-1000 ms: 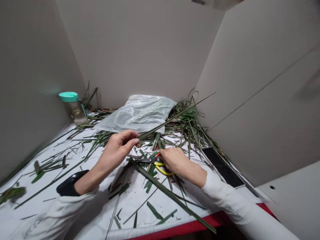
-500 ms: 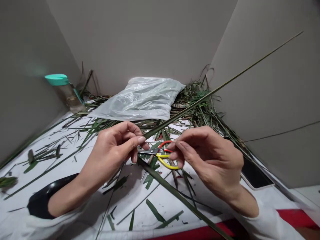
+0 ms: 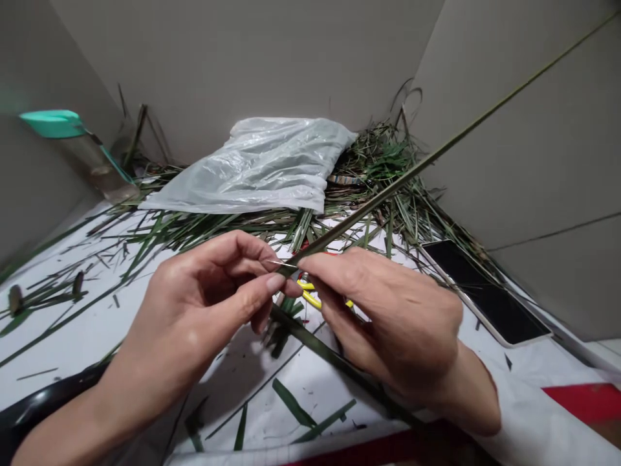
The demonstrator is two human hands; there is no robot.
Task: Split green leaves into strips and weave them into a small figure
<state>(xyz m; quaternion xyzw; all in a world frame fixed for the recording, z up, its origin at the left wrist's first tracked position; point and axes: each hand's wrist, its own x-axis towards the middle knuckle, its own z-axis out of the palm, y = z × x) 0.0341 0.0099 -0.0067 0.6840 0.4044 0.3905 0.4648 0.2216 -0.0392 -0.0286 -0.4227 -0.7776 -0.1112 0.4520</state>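
Observation:
Between thumb and fingers, my left hand point(image 3: 213, 291) pinches a long green leaf strip point(image 3: 402, 180). One length of the strip rises to the upper right, while another runs down to the lower right beneath my right hand. My right hand point(image 3: 388, 317) is closed on a thin silver needle point(image 3: 284, 264), which lies across the strip by my left thumb. Scissors with yellow handles point(image 3: 310, 298) rest on the table behind the right hand, mostly covered by it.
A white plastic bag point(image 3: 262, 168) lies over heaped leaf strips point(image 3: 388, 162) at the back. On the left stands a bottle with a turquoise lid point(image 3: 53, 123). A phone point(image 3: 485, 291) lies at the right. Leaf scraps point(image 3: 294, 401) are scattered over the white table cover point(image 3: 228, 375).
My right hand has moved left, up to the left thumb, and turned its back upward. The needle now shows across the strip. The view has shifted, moving the bag and bottle up and left.

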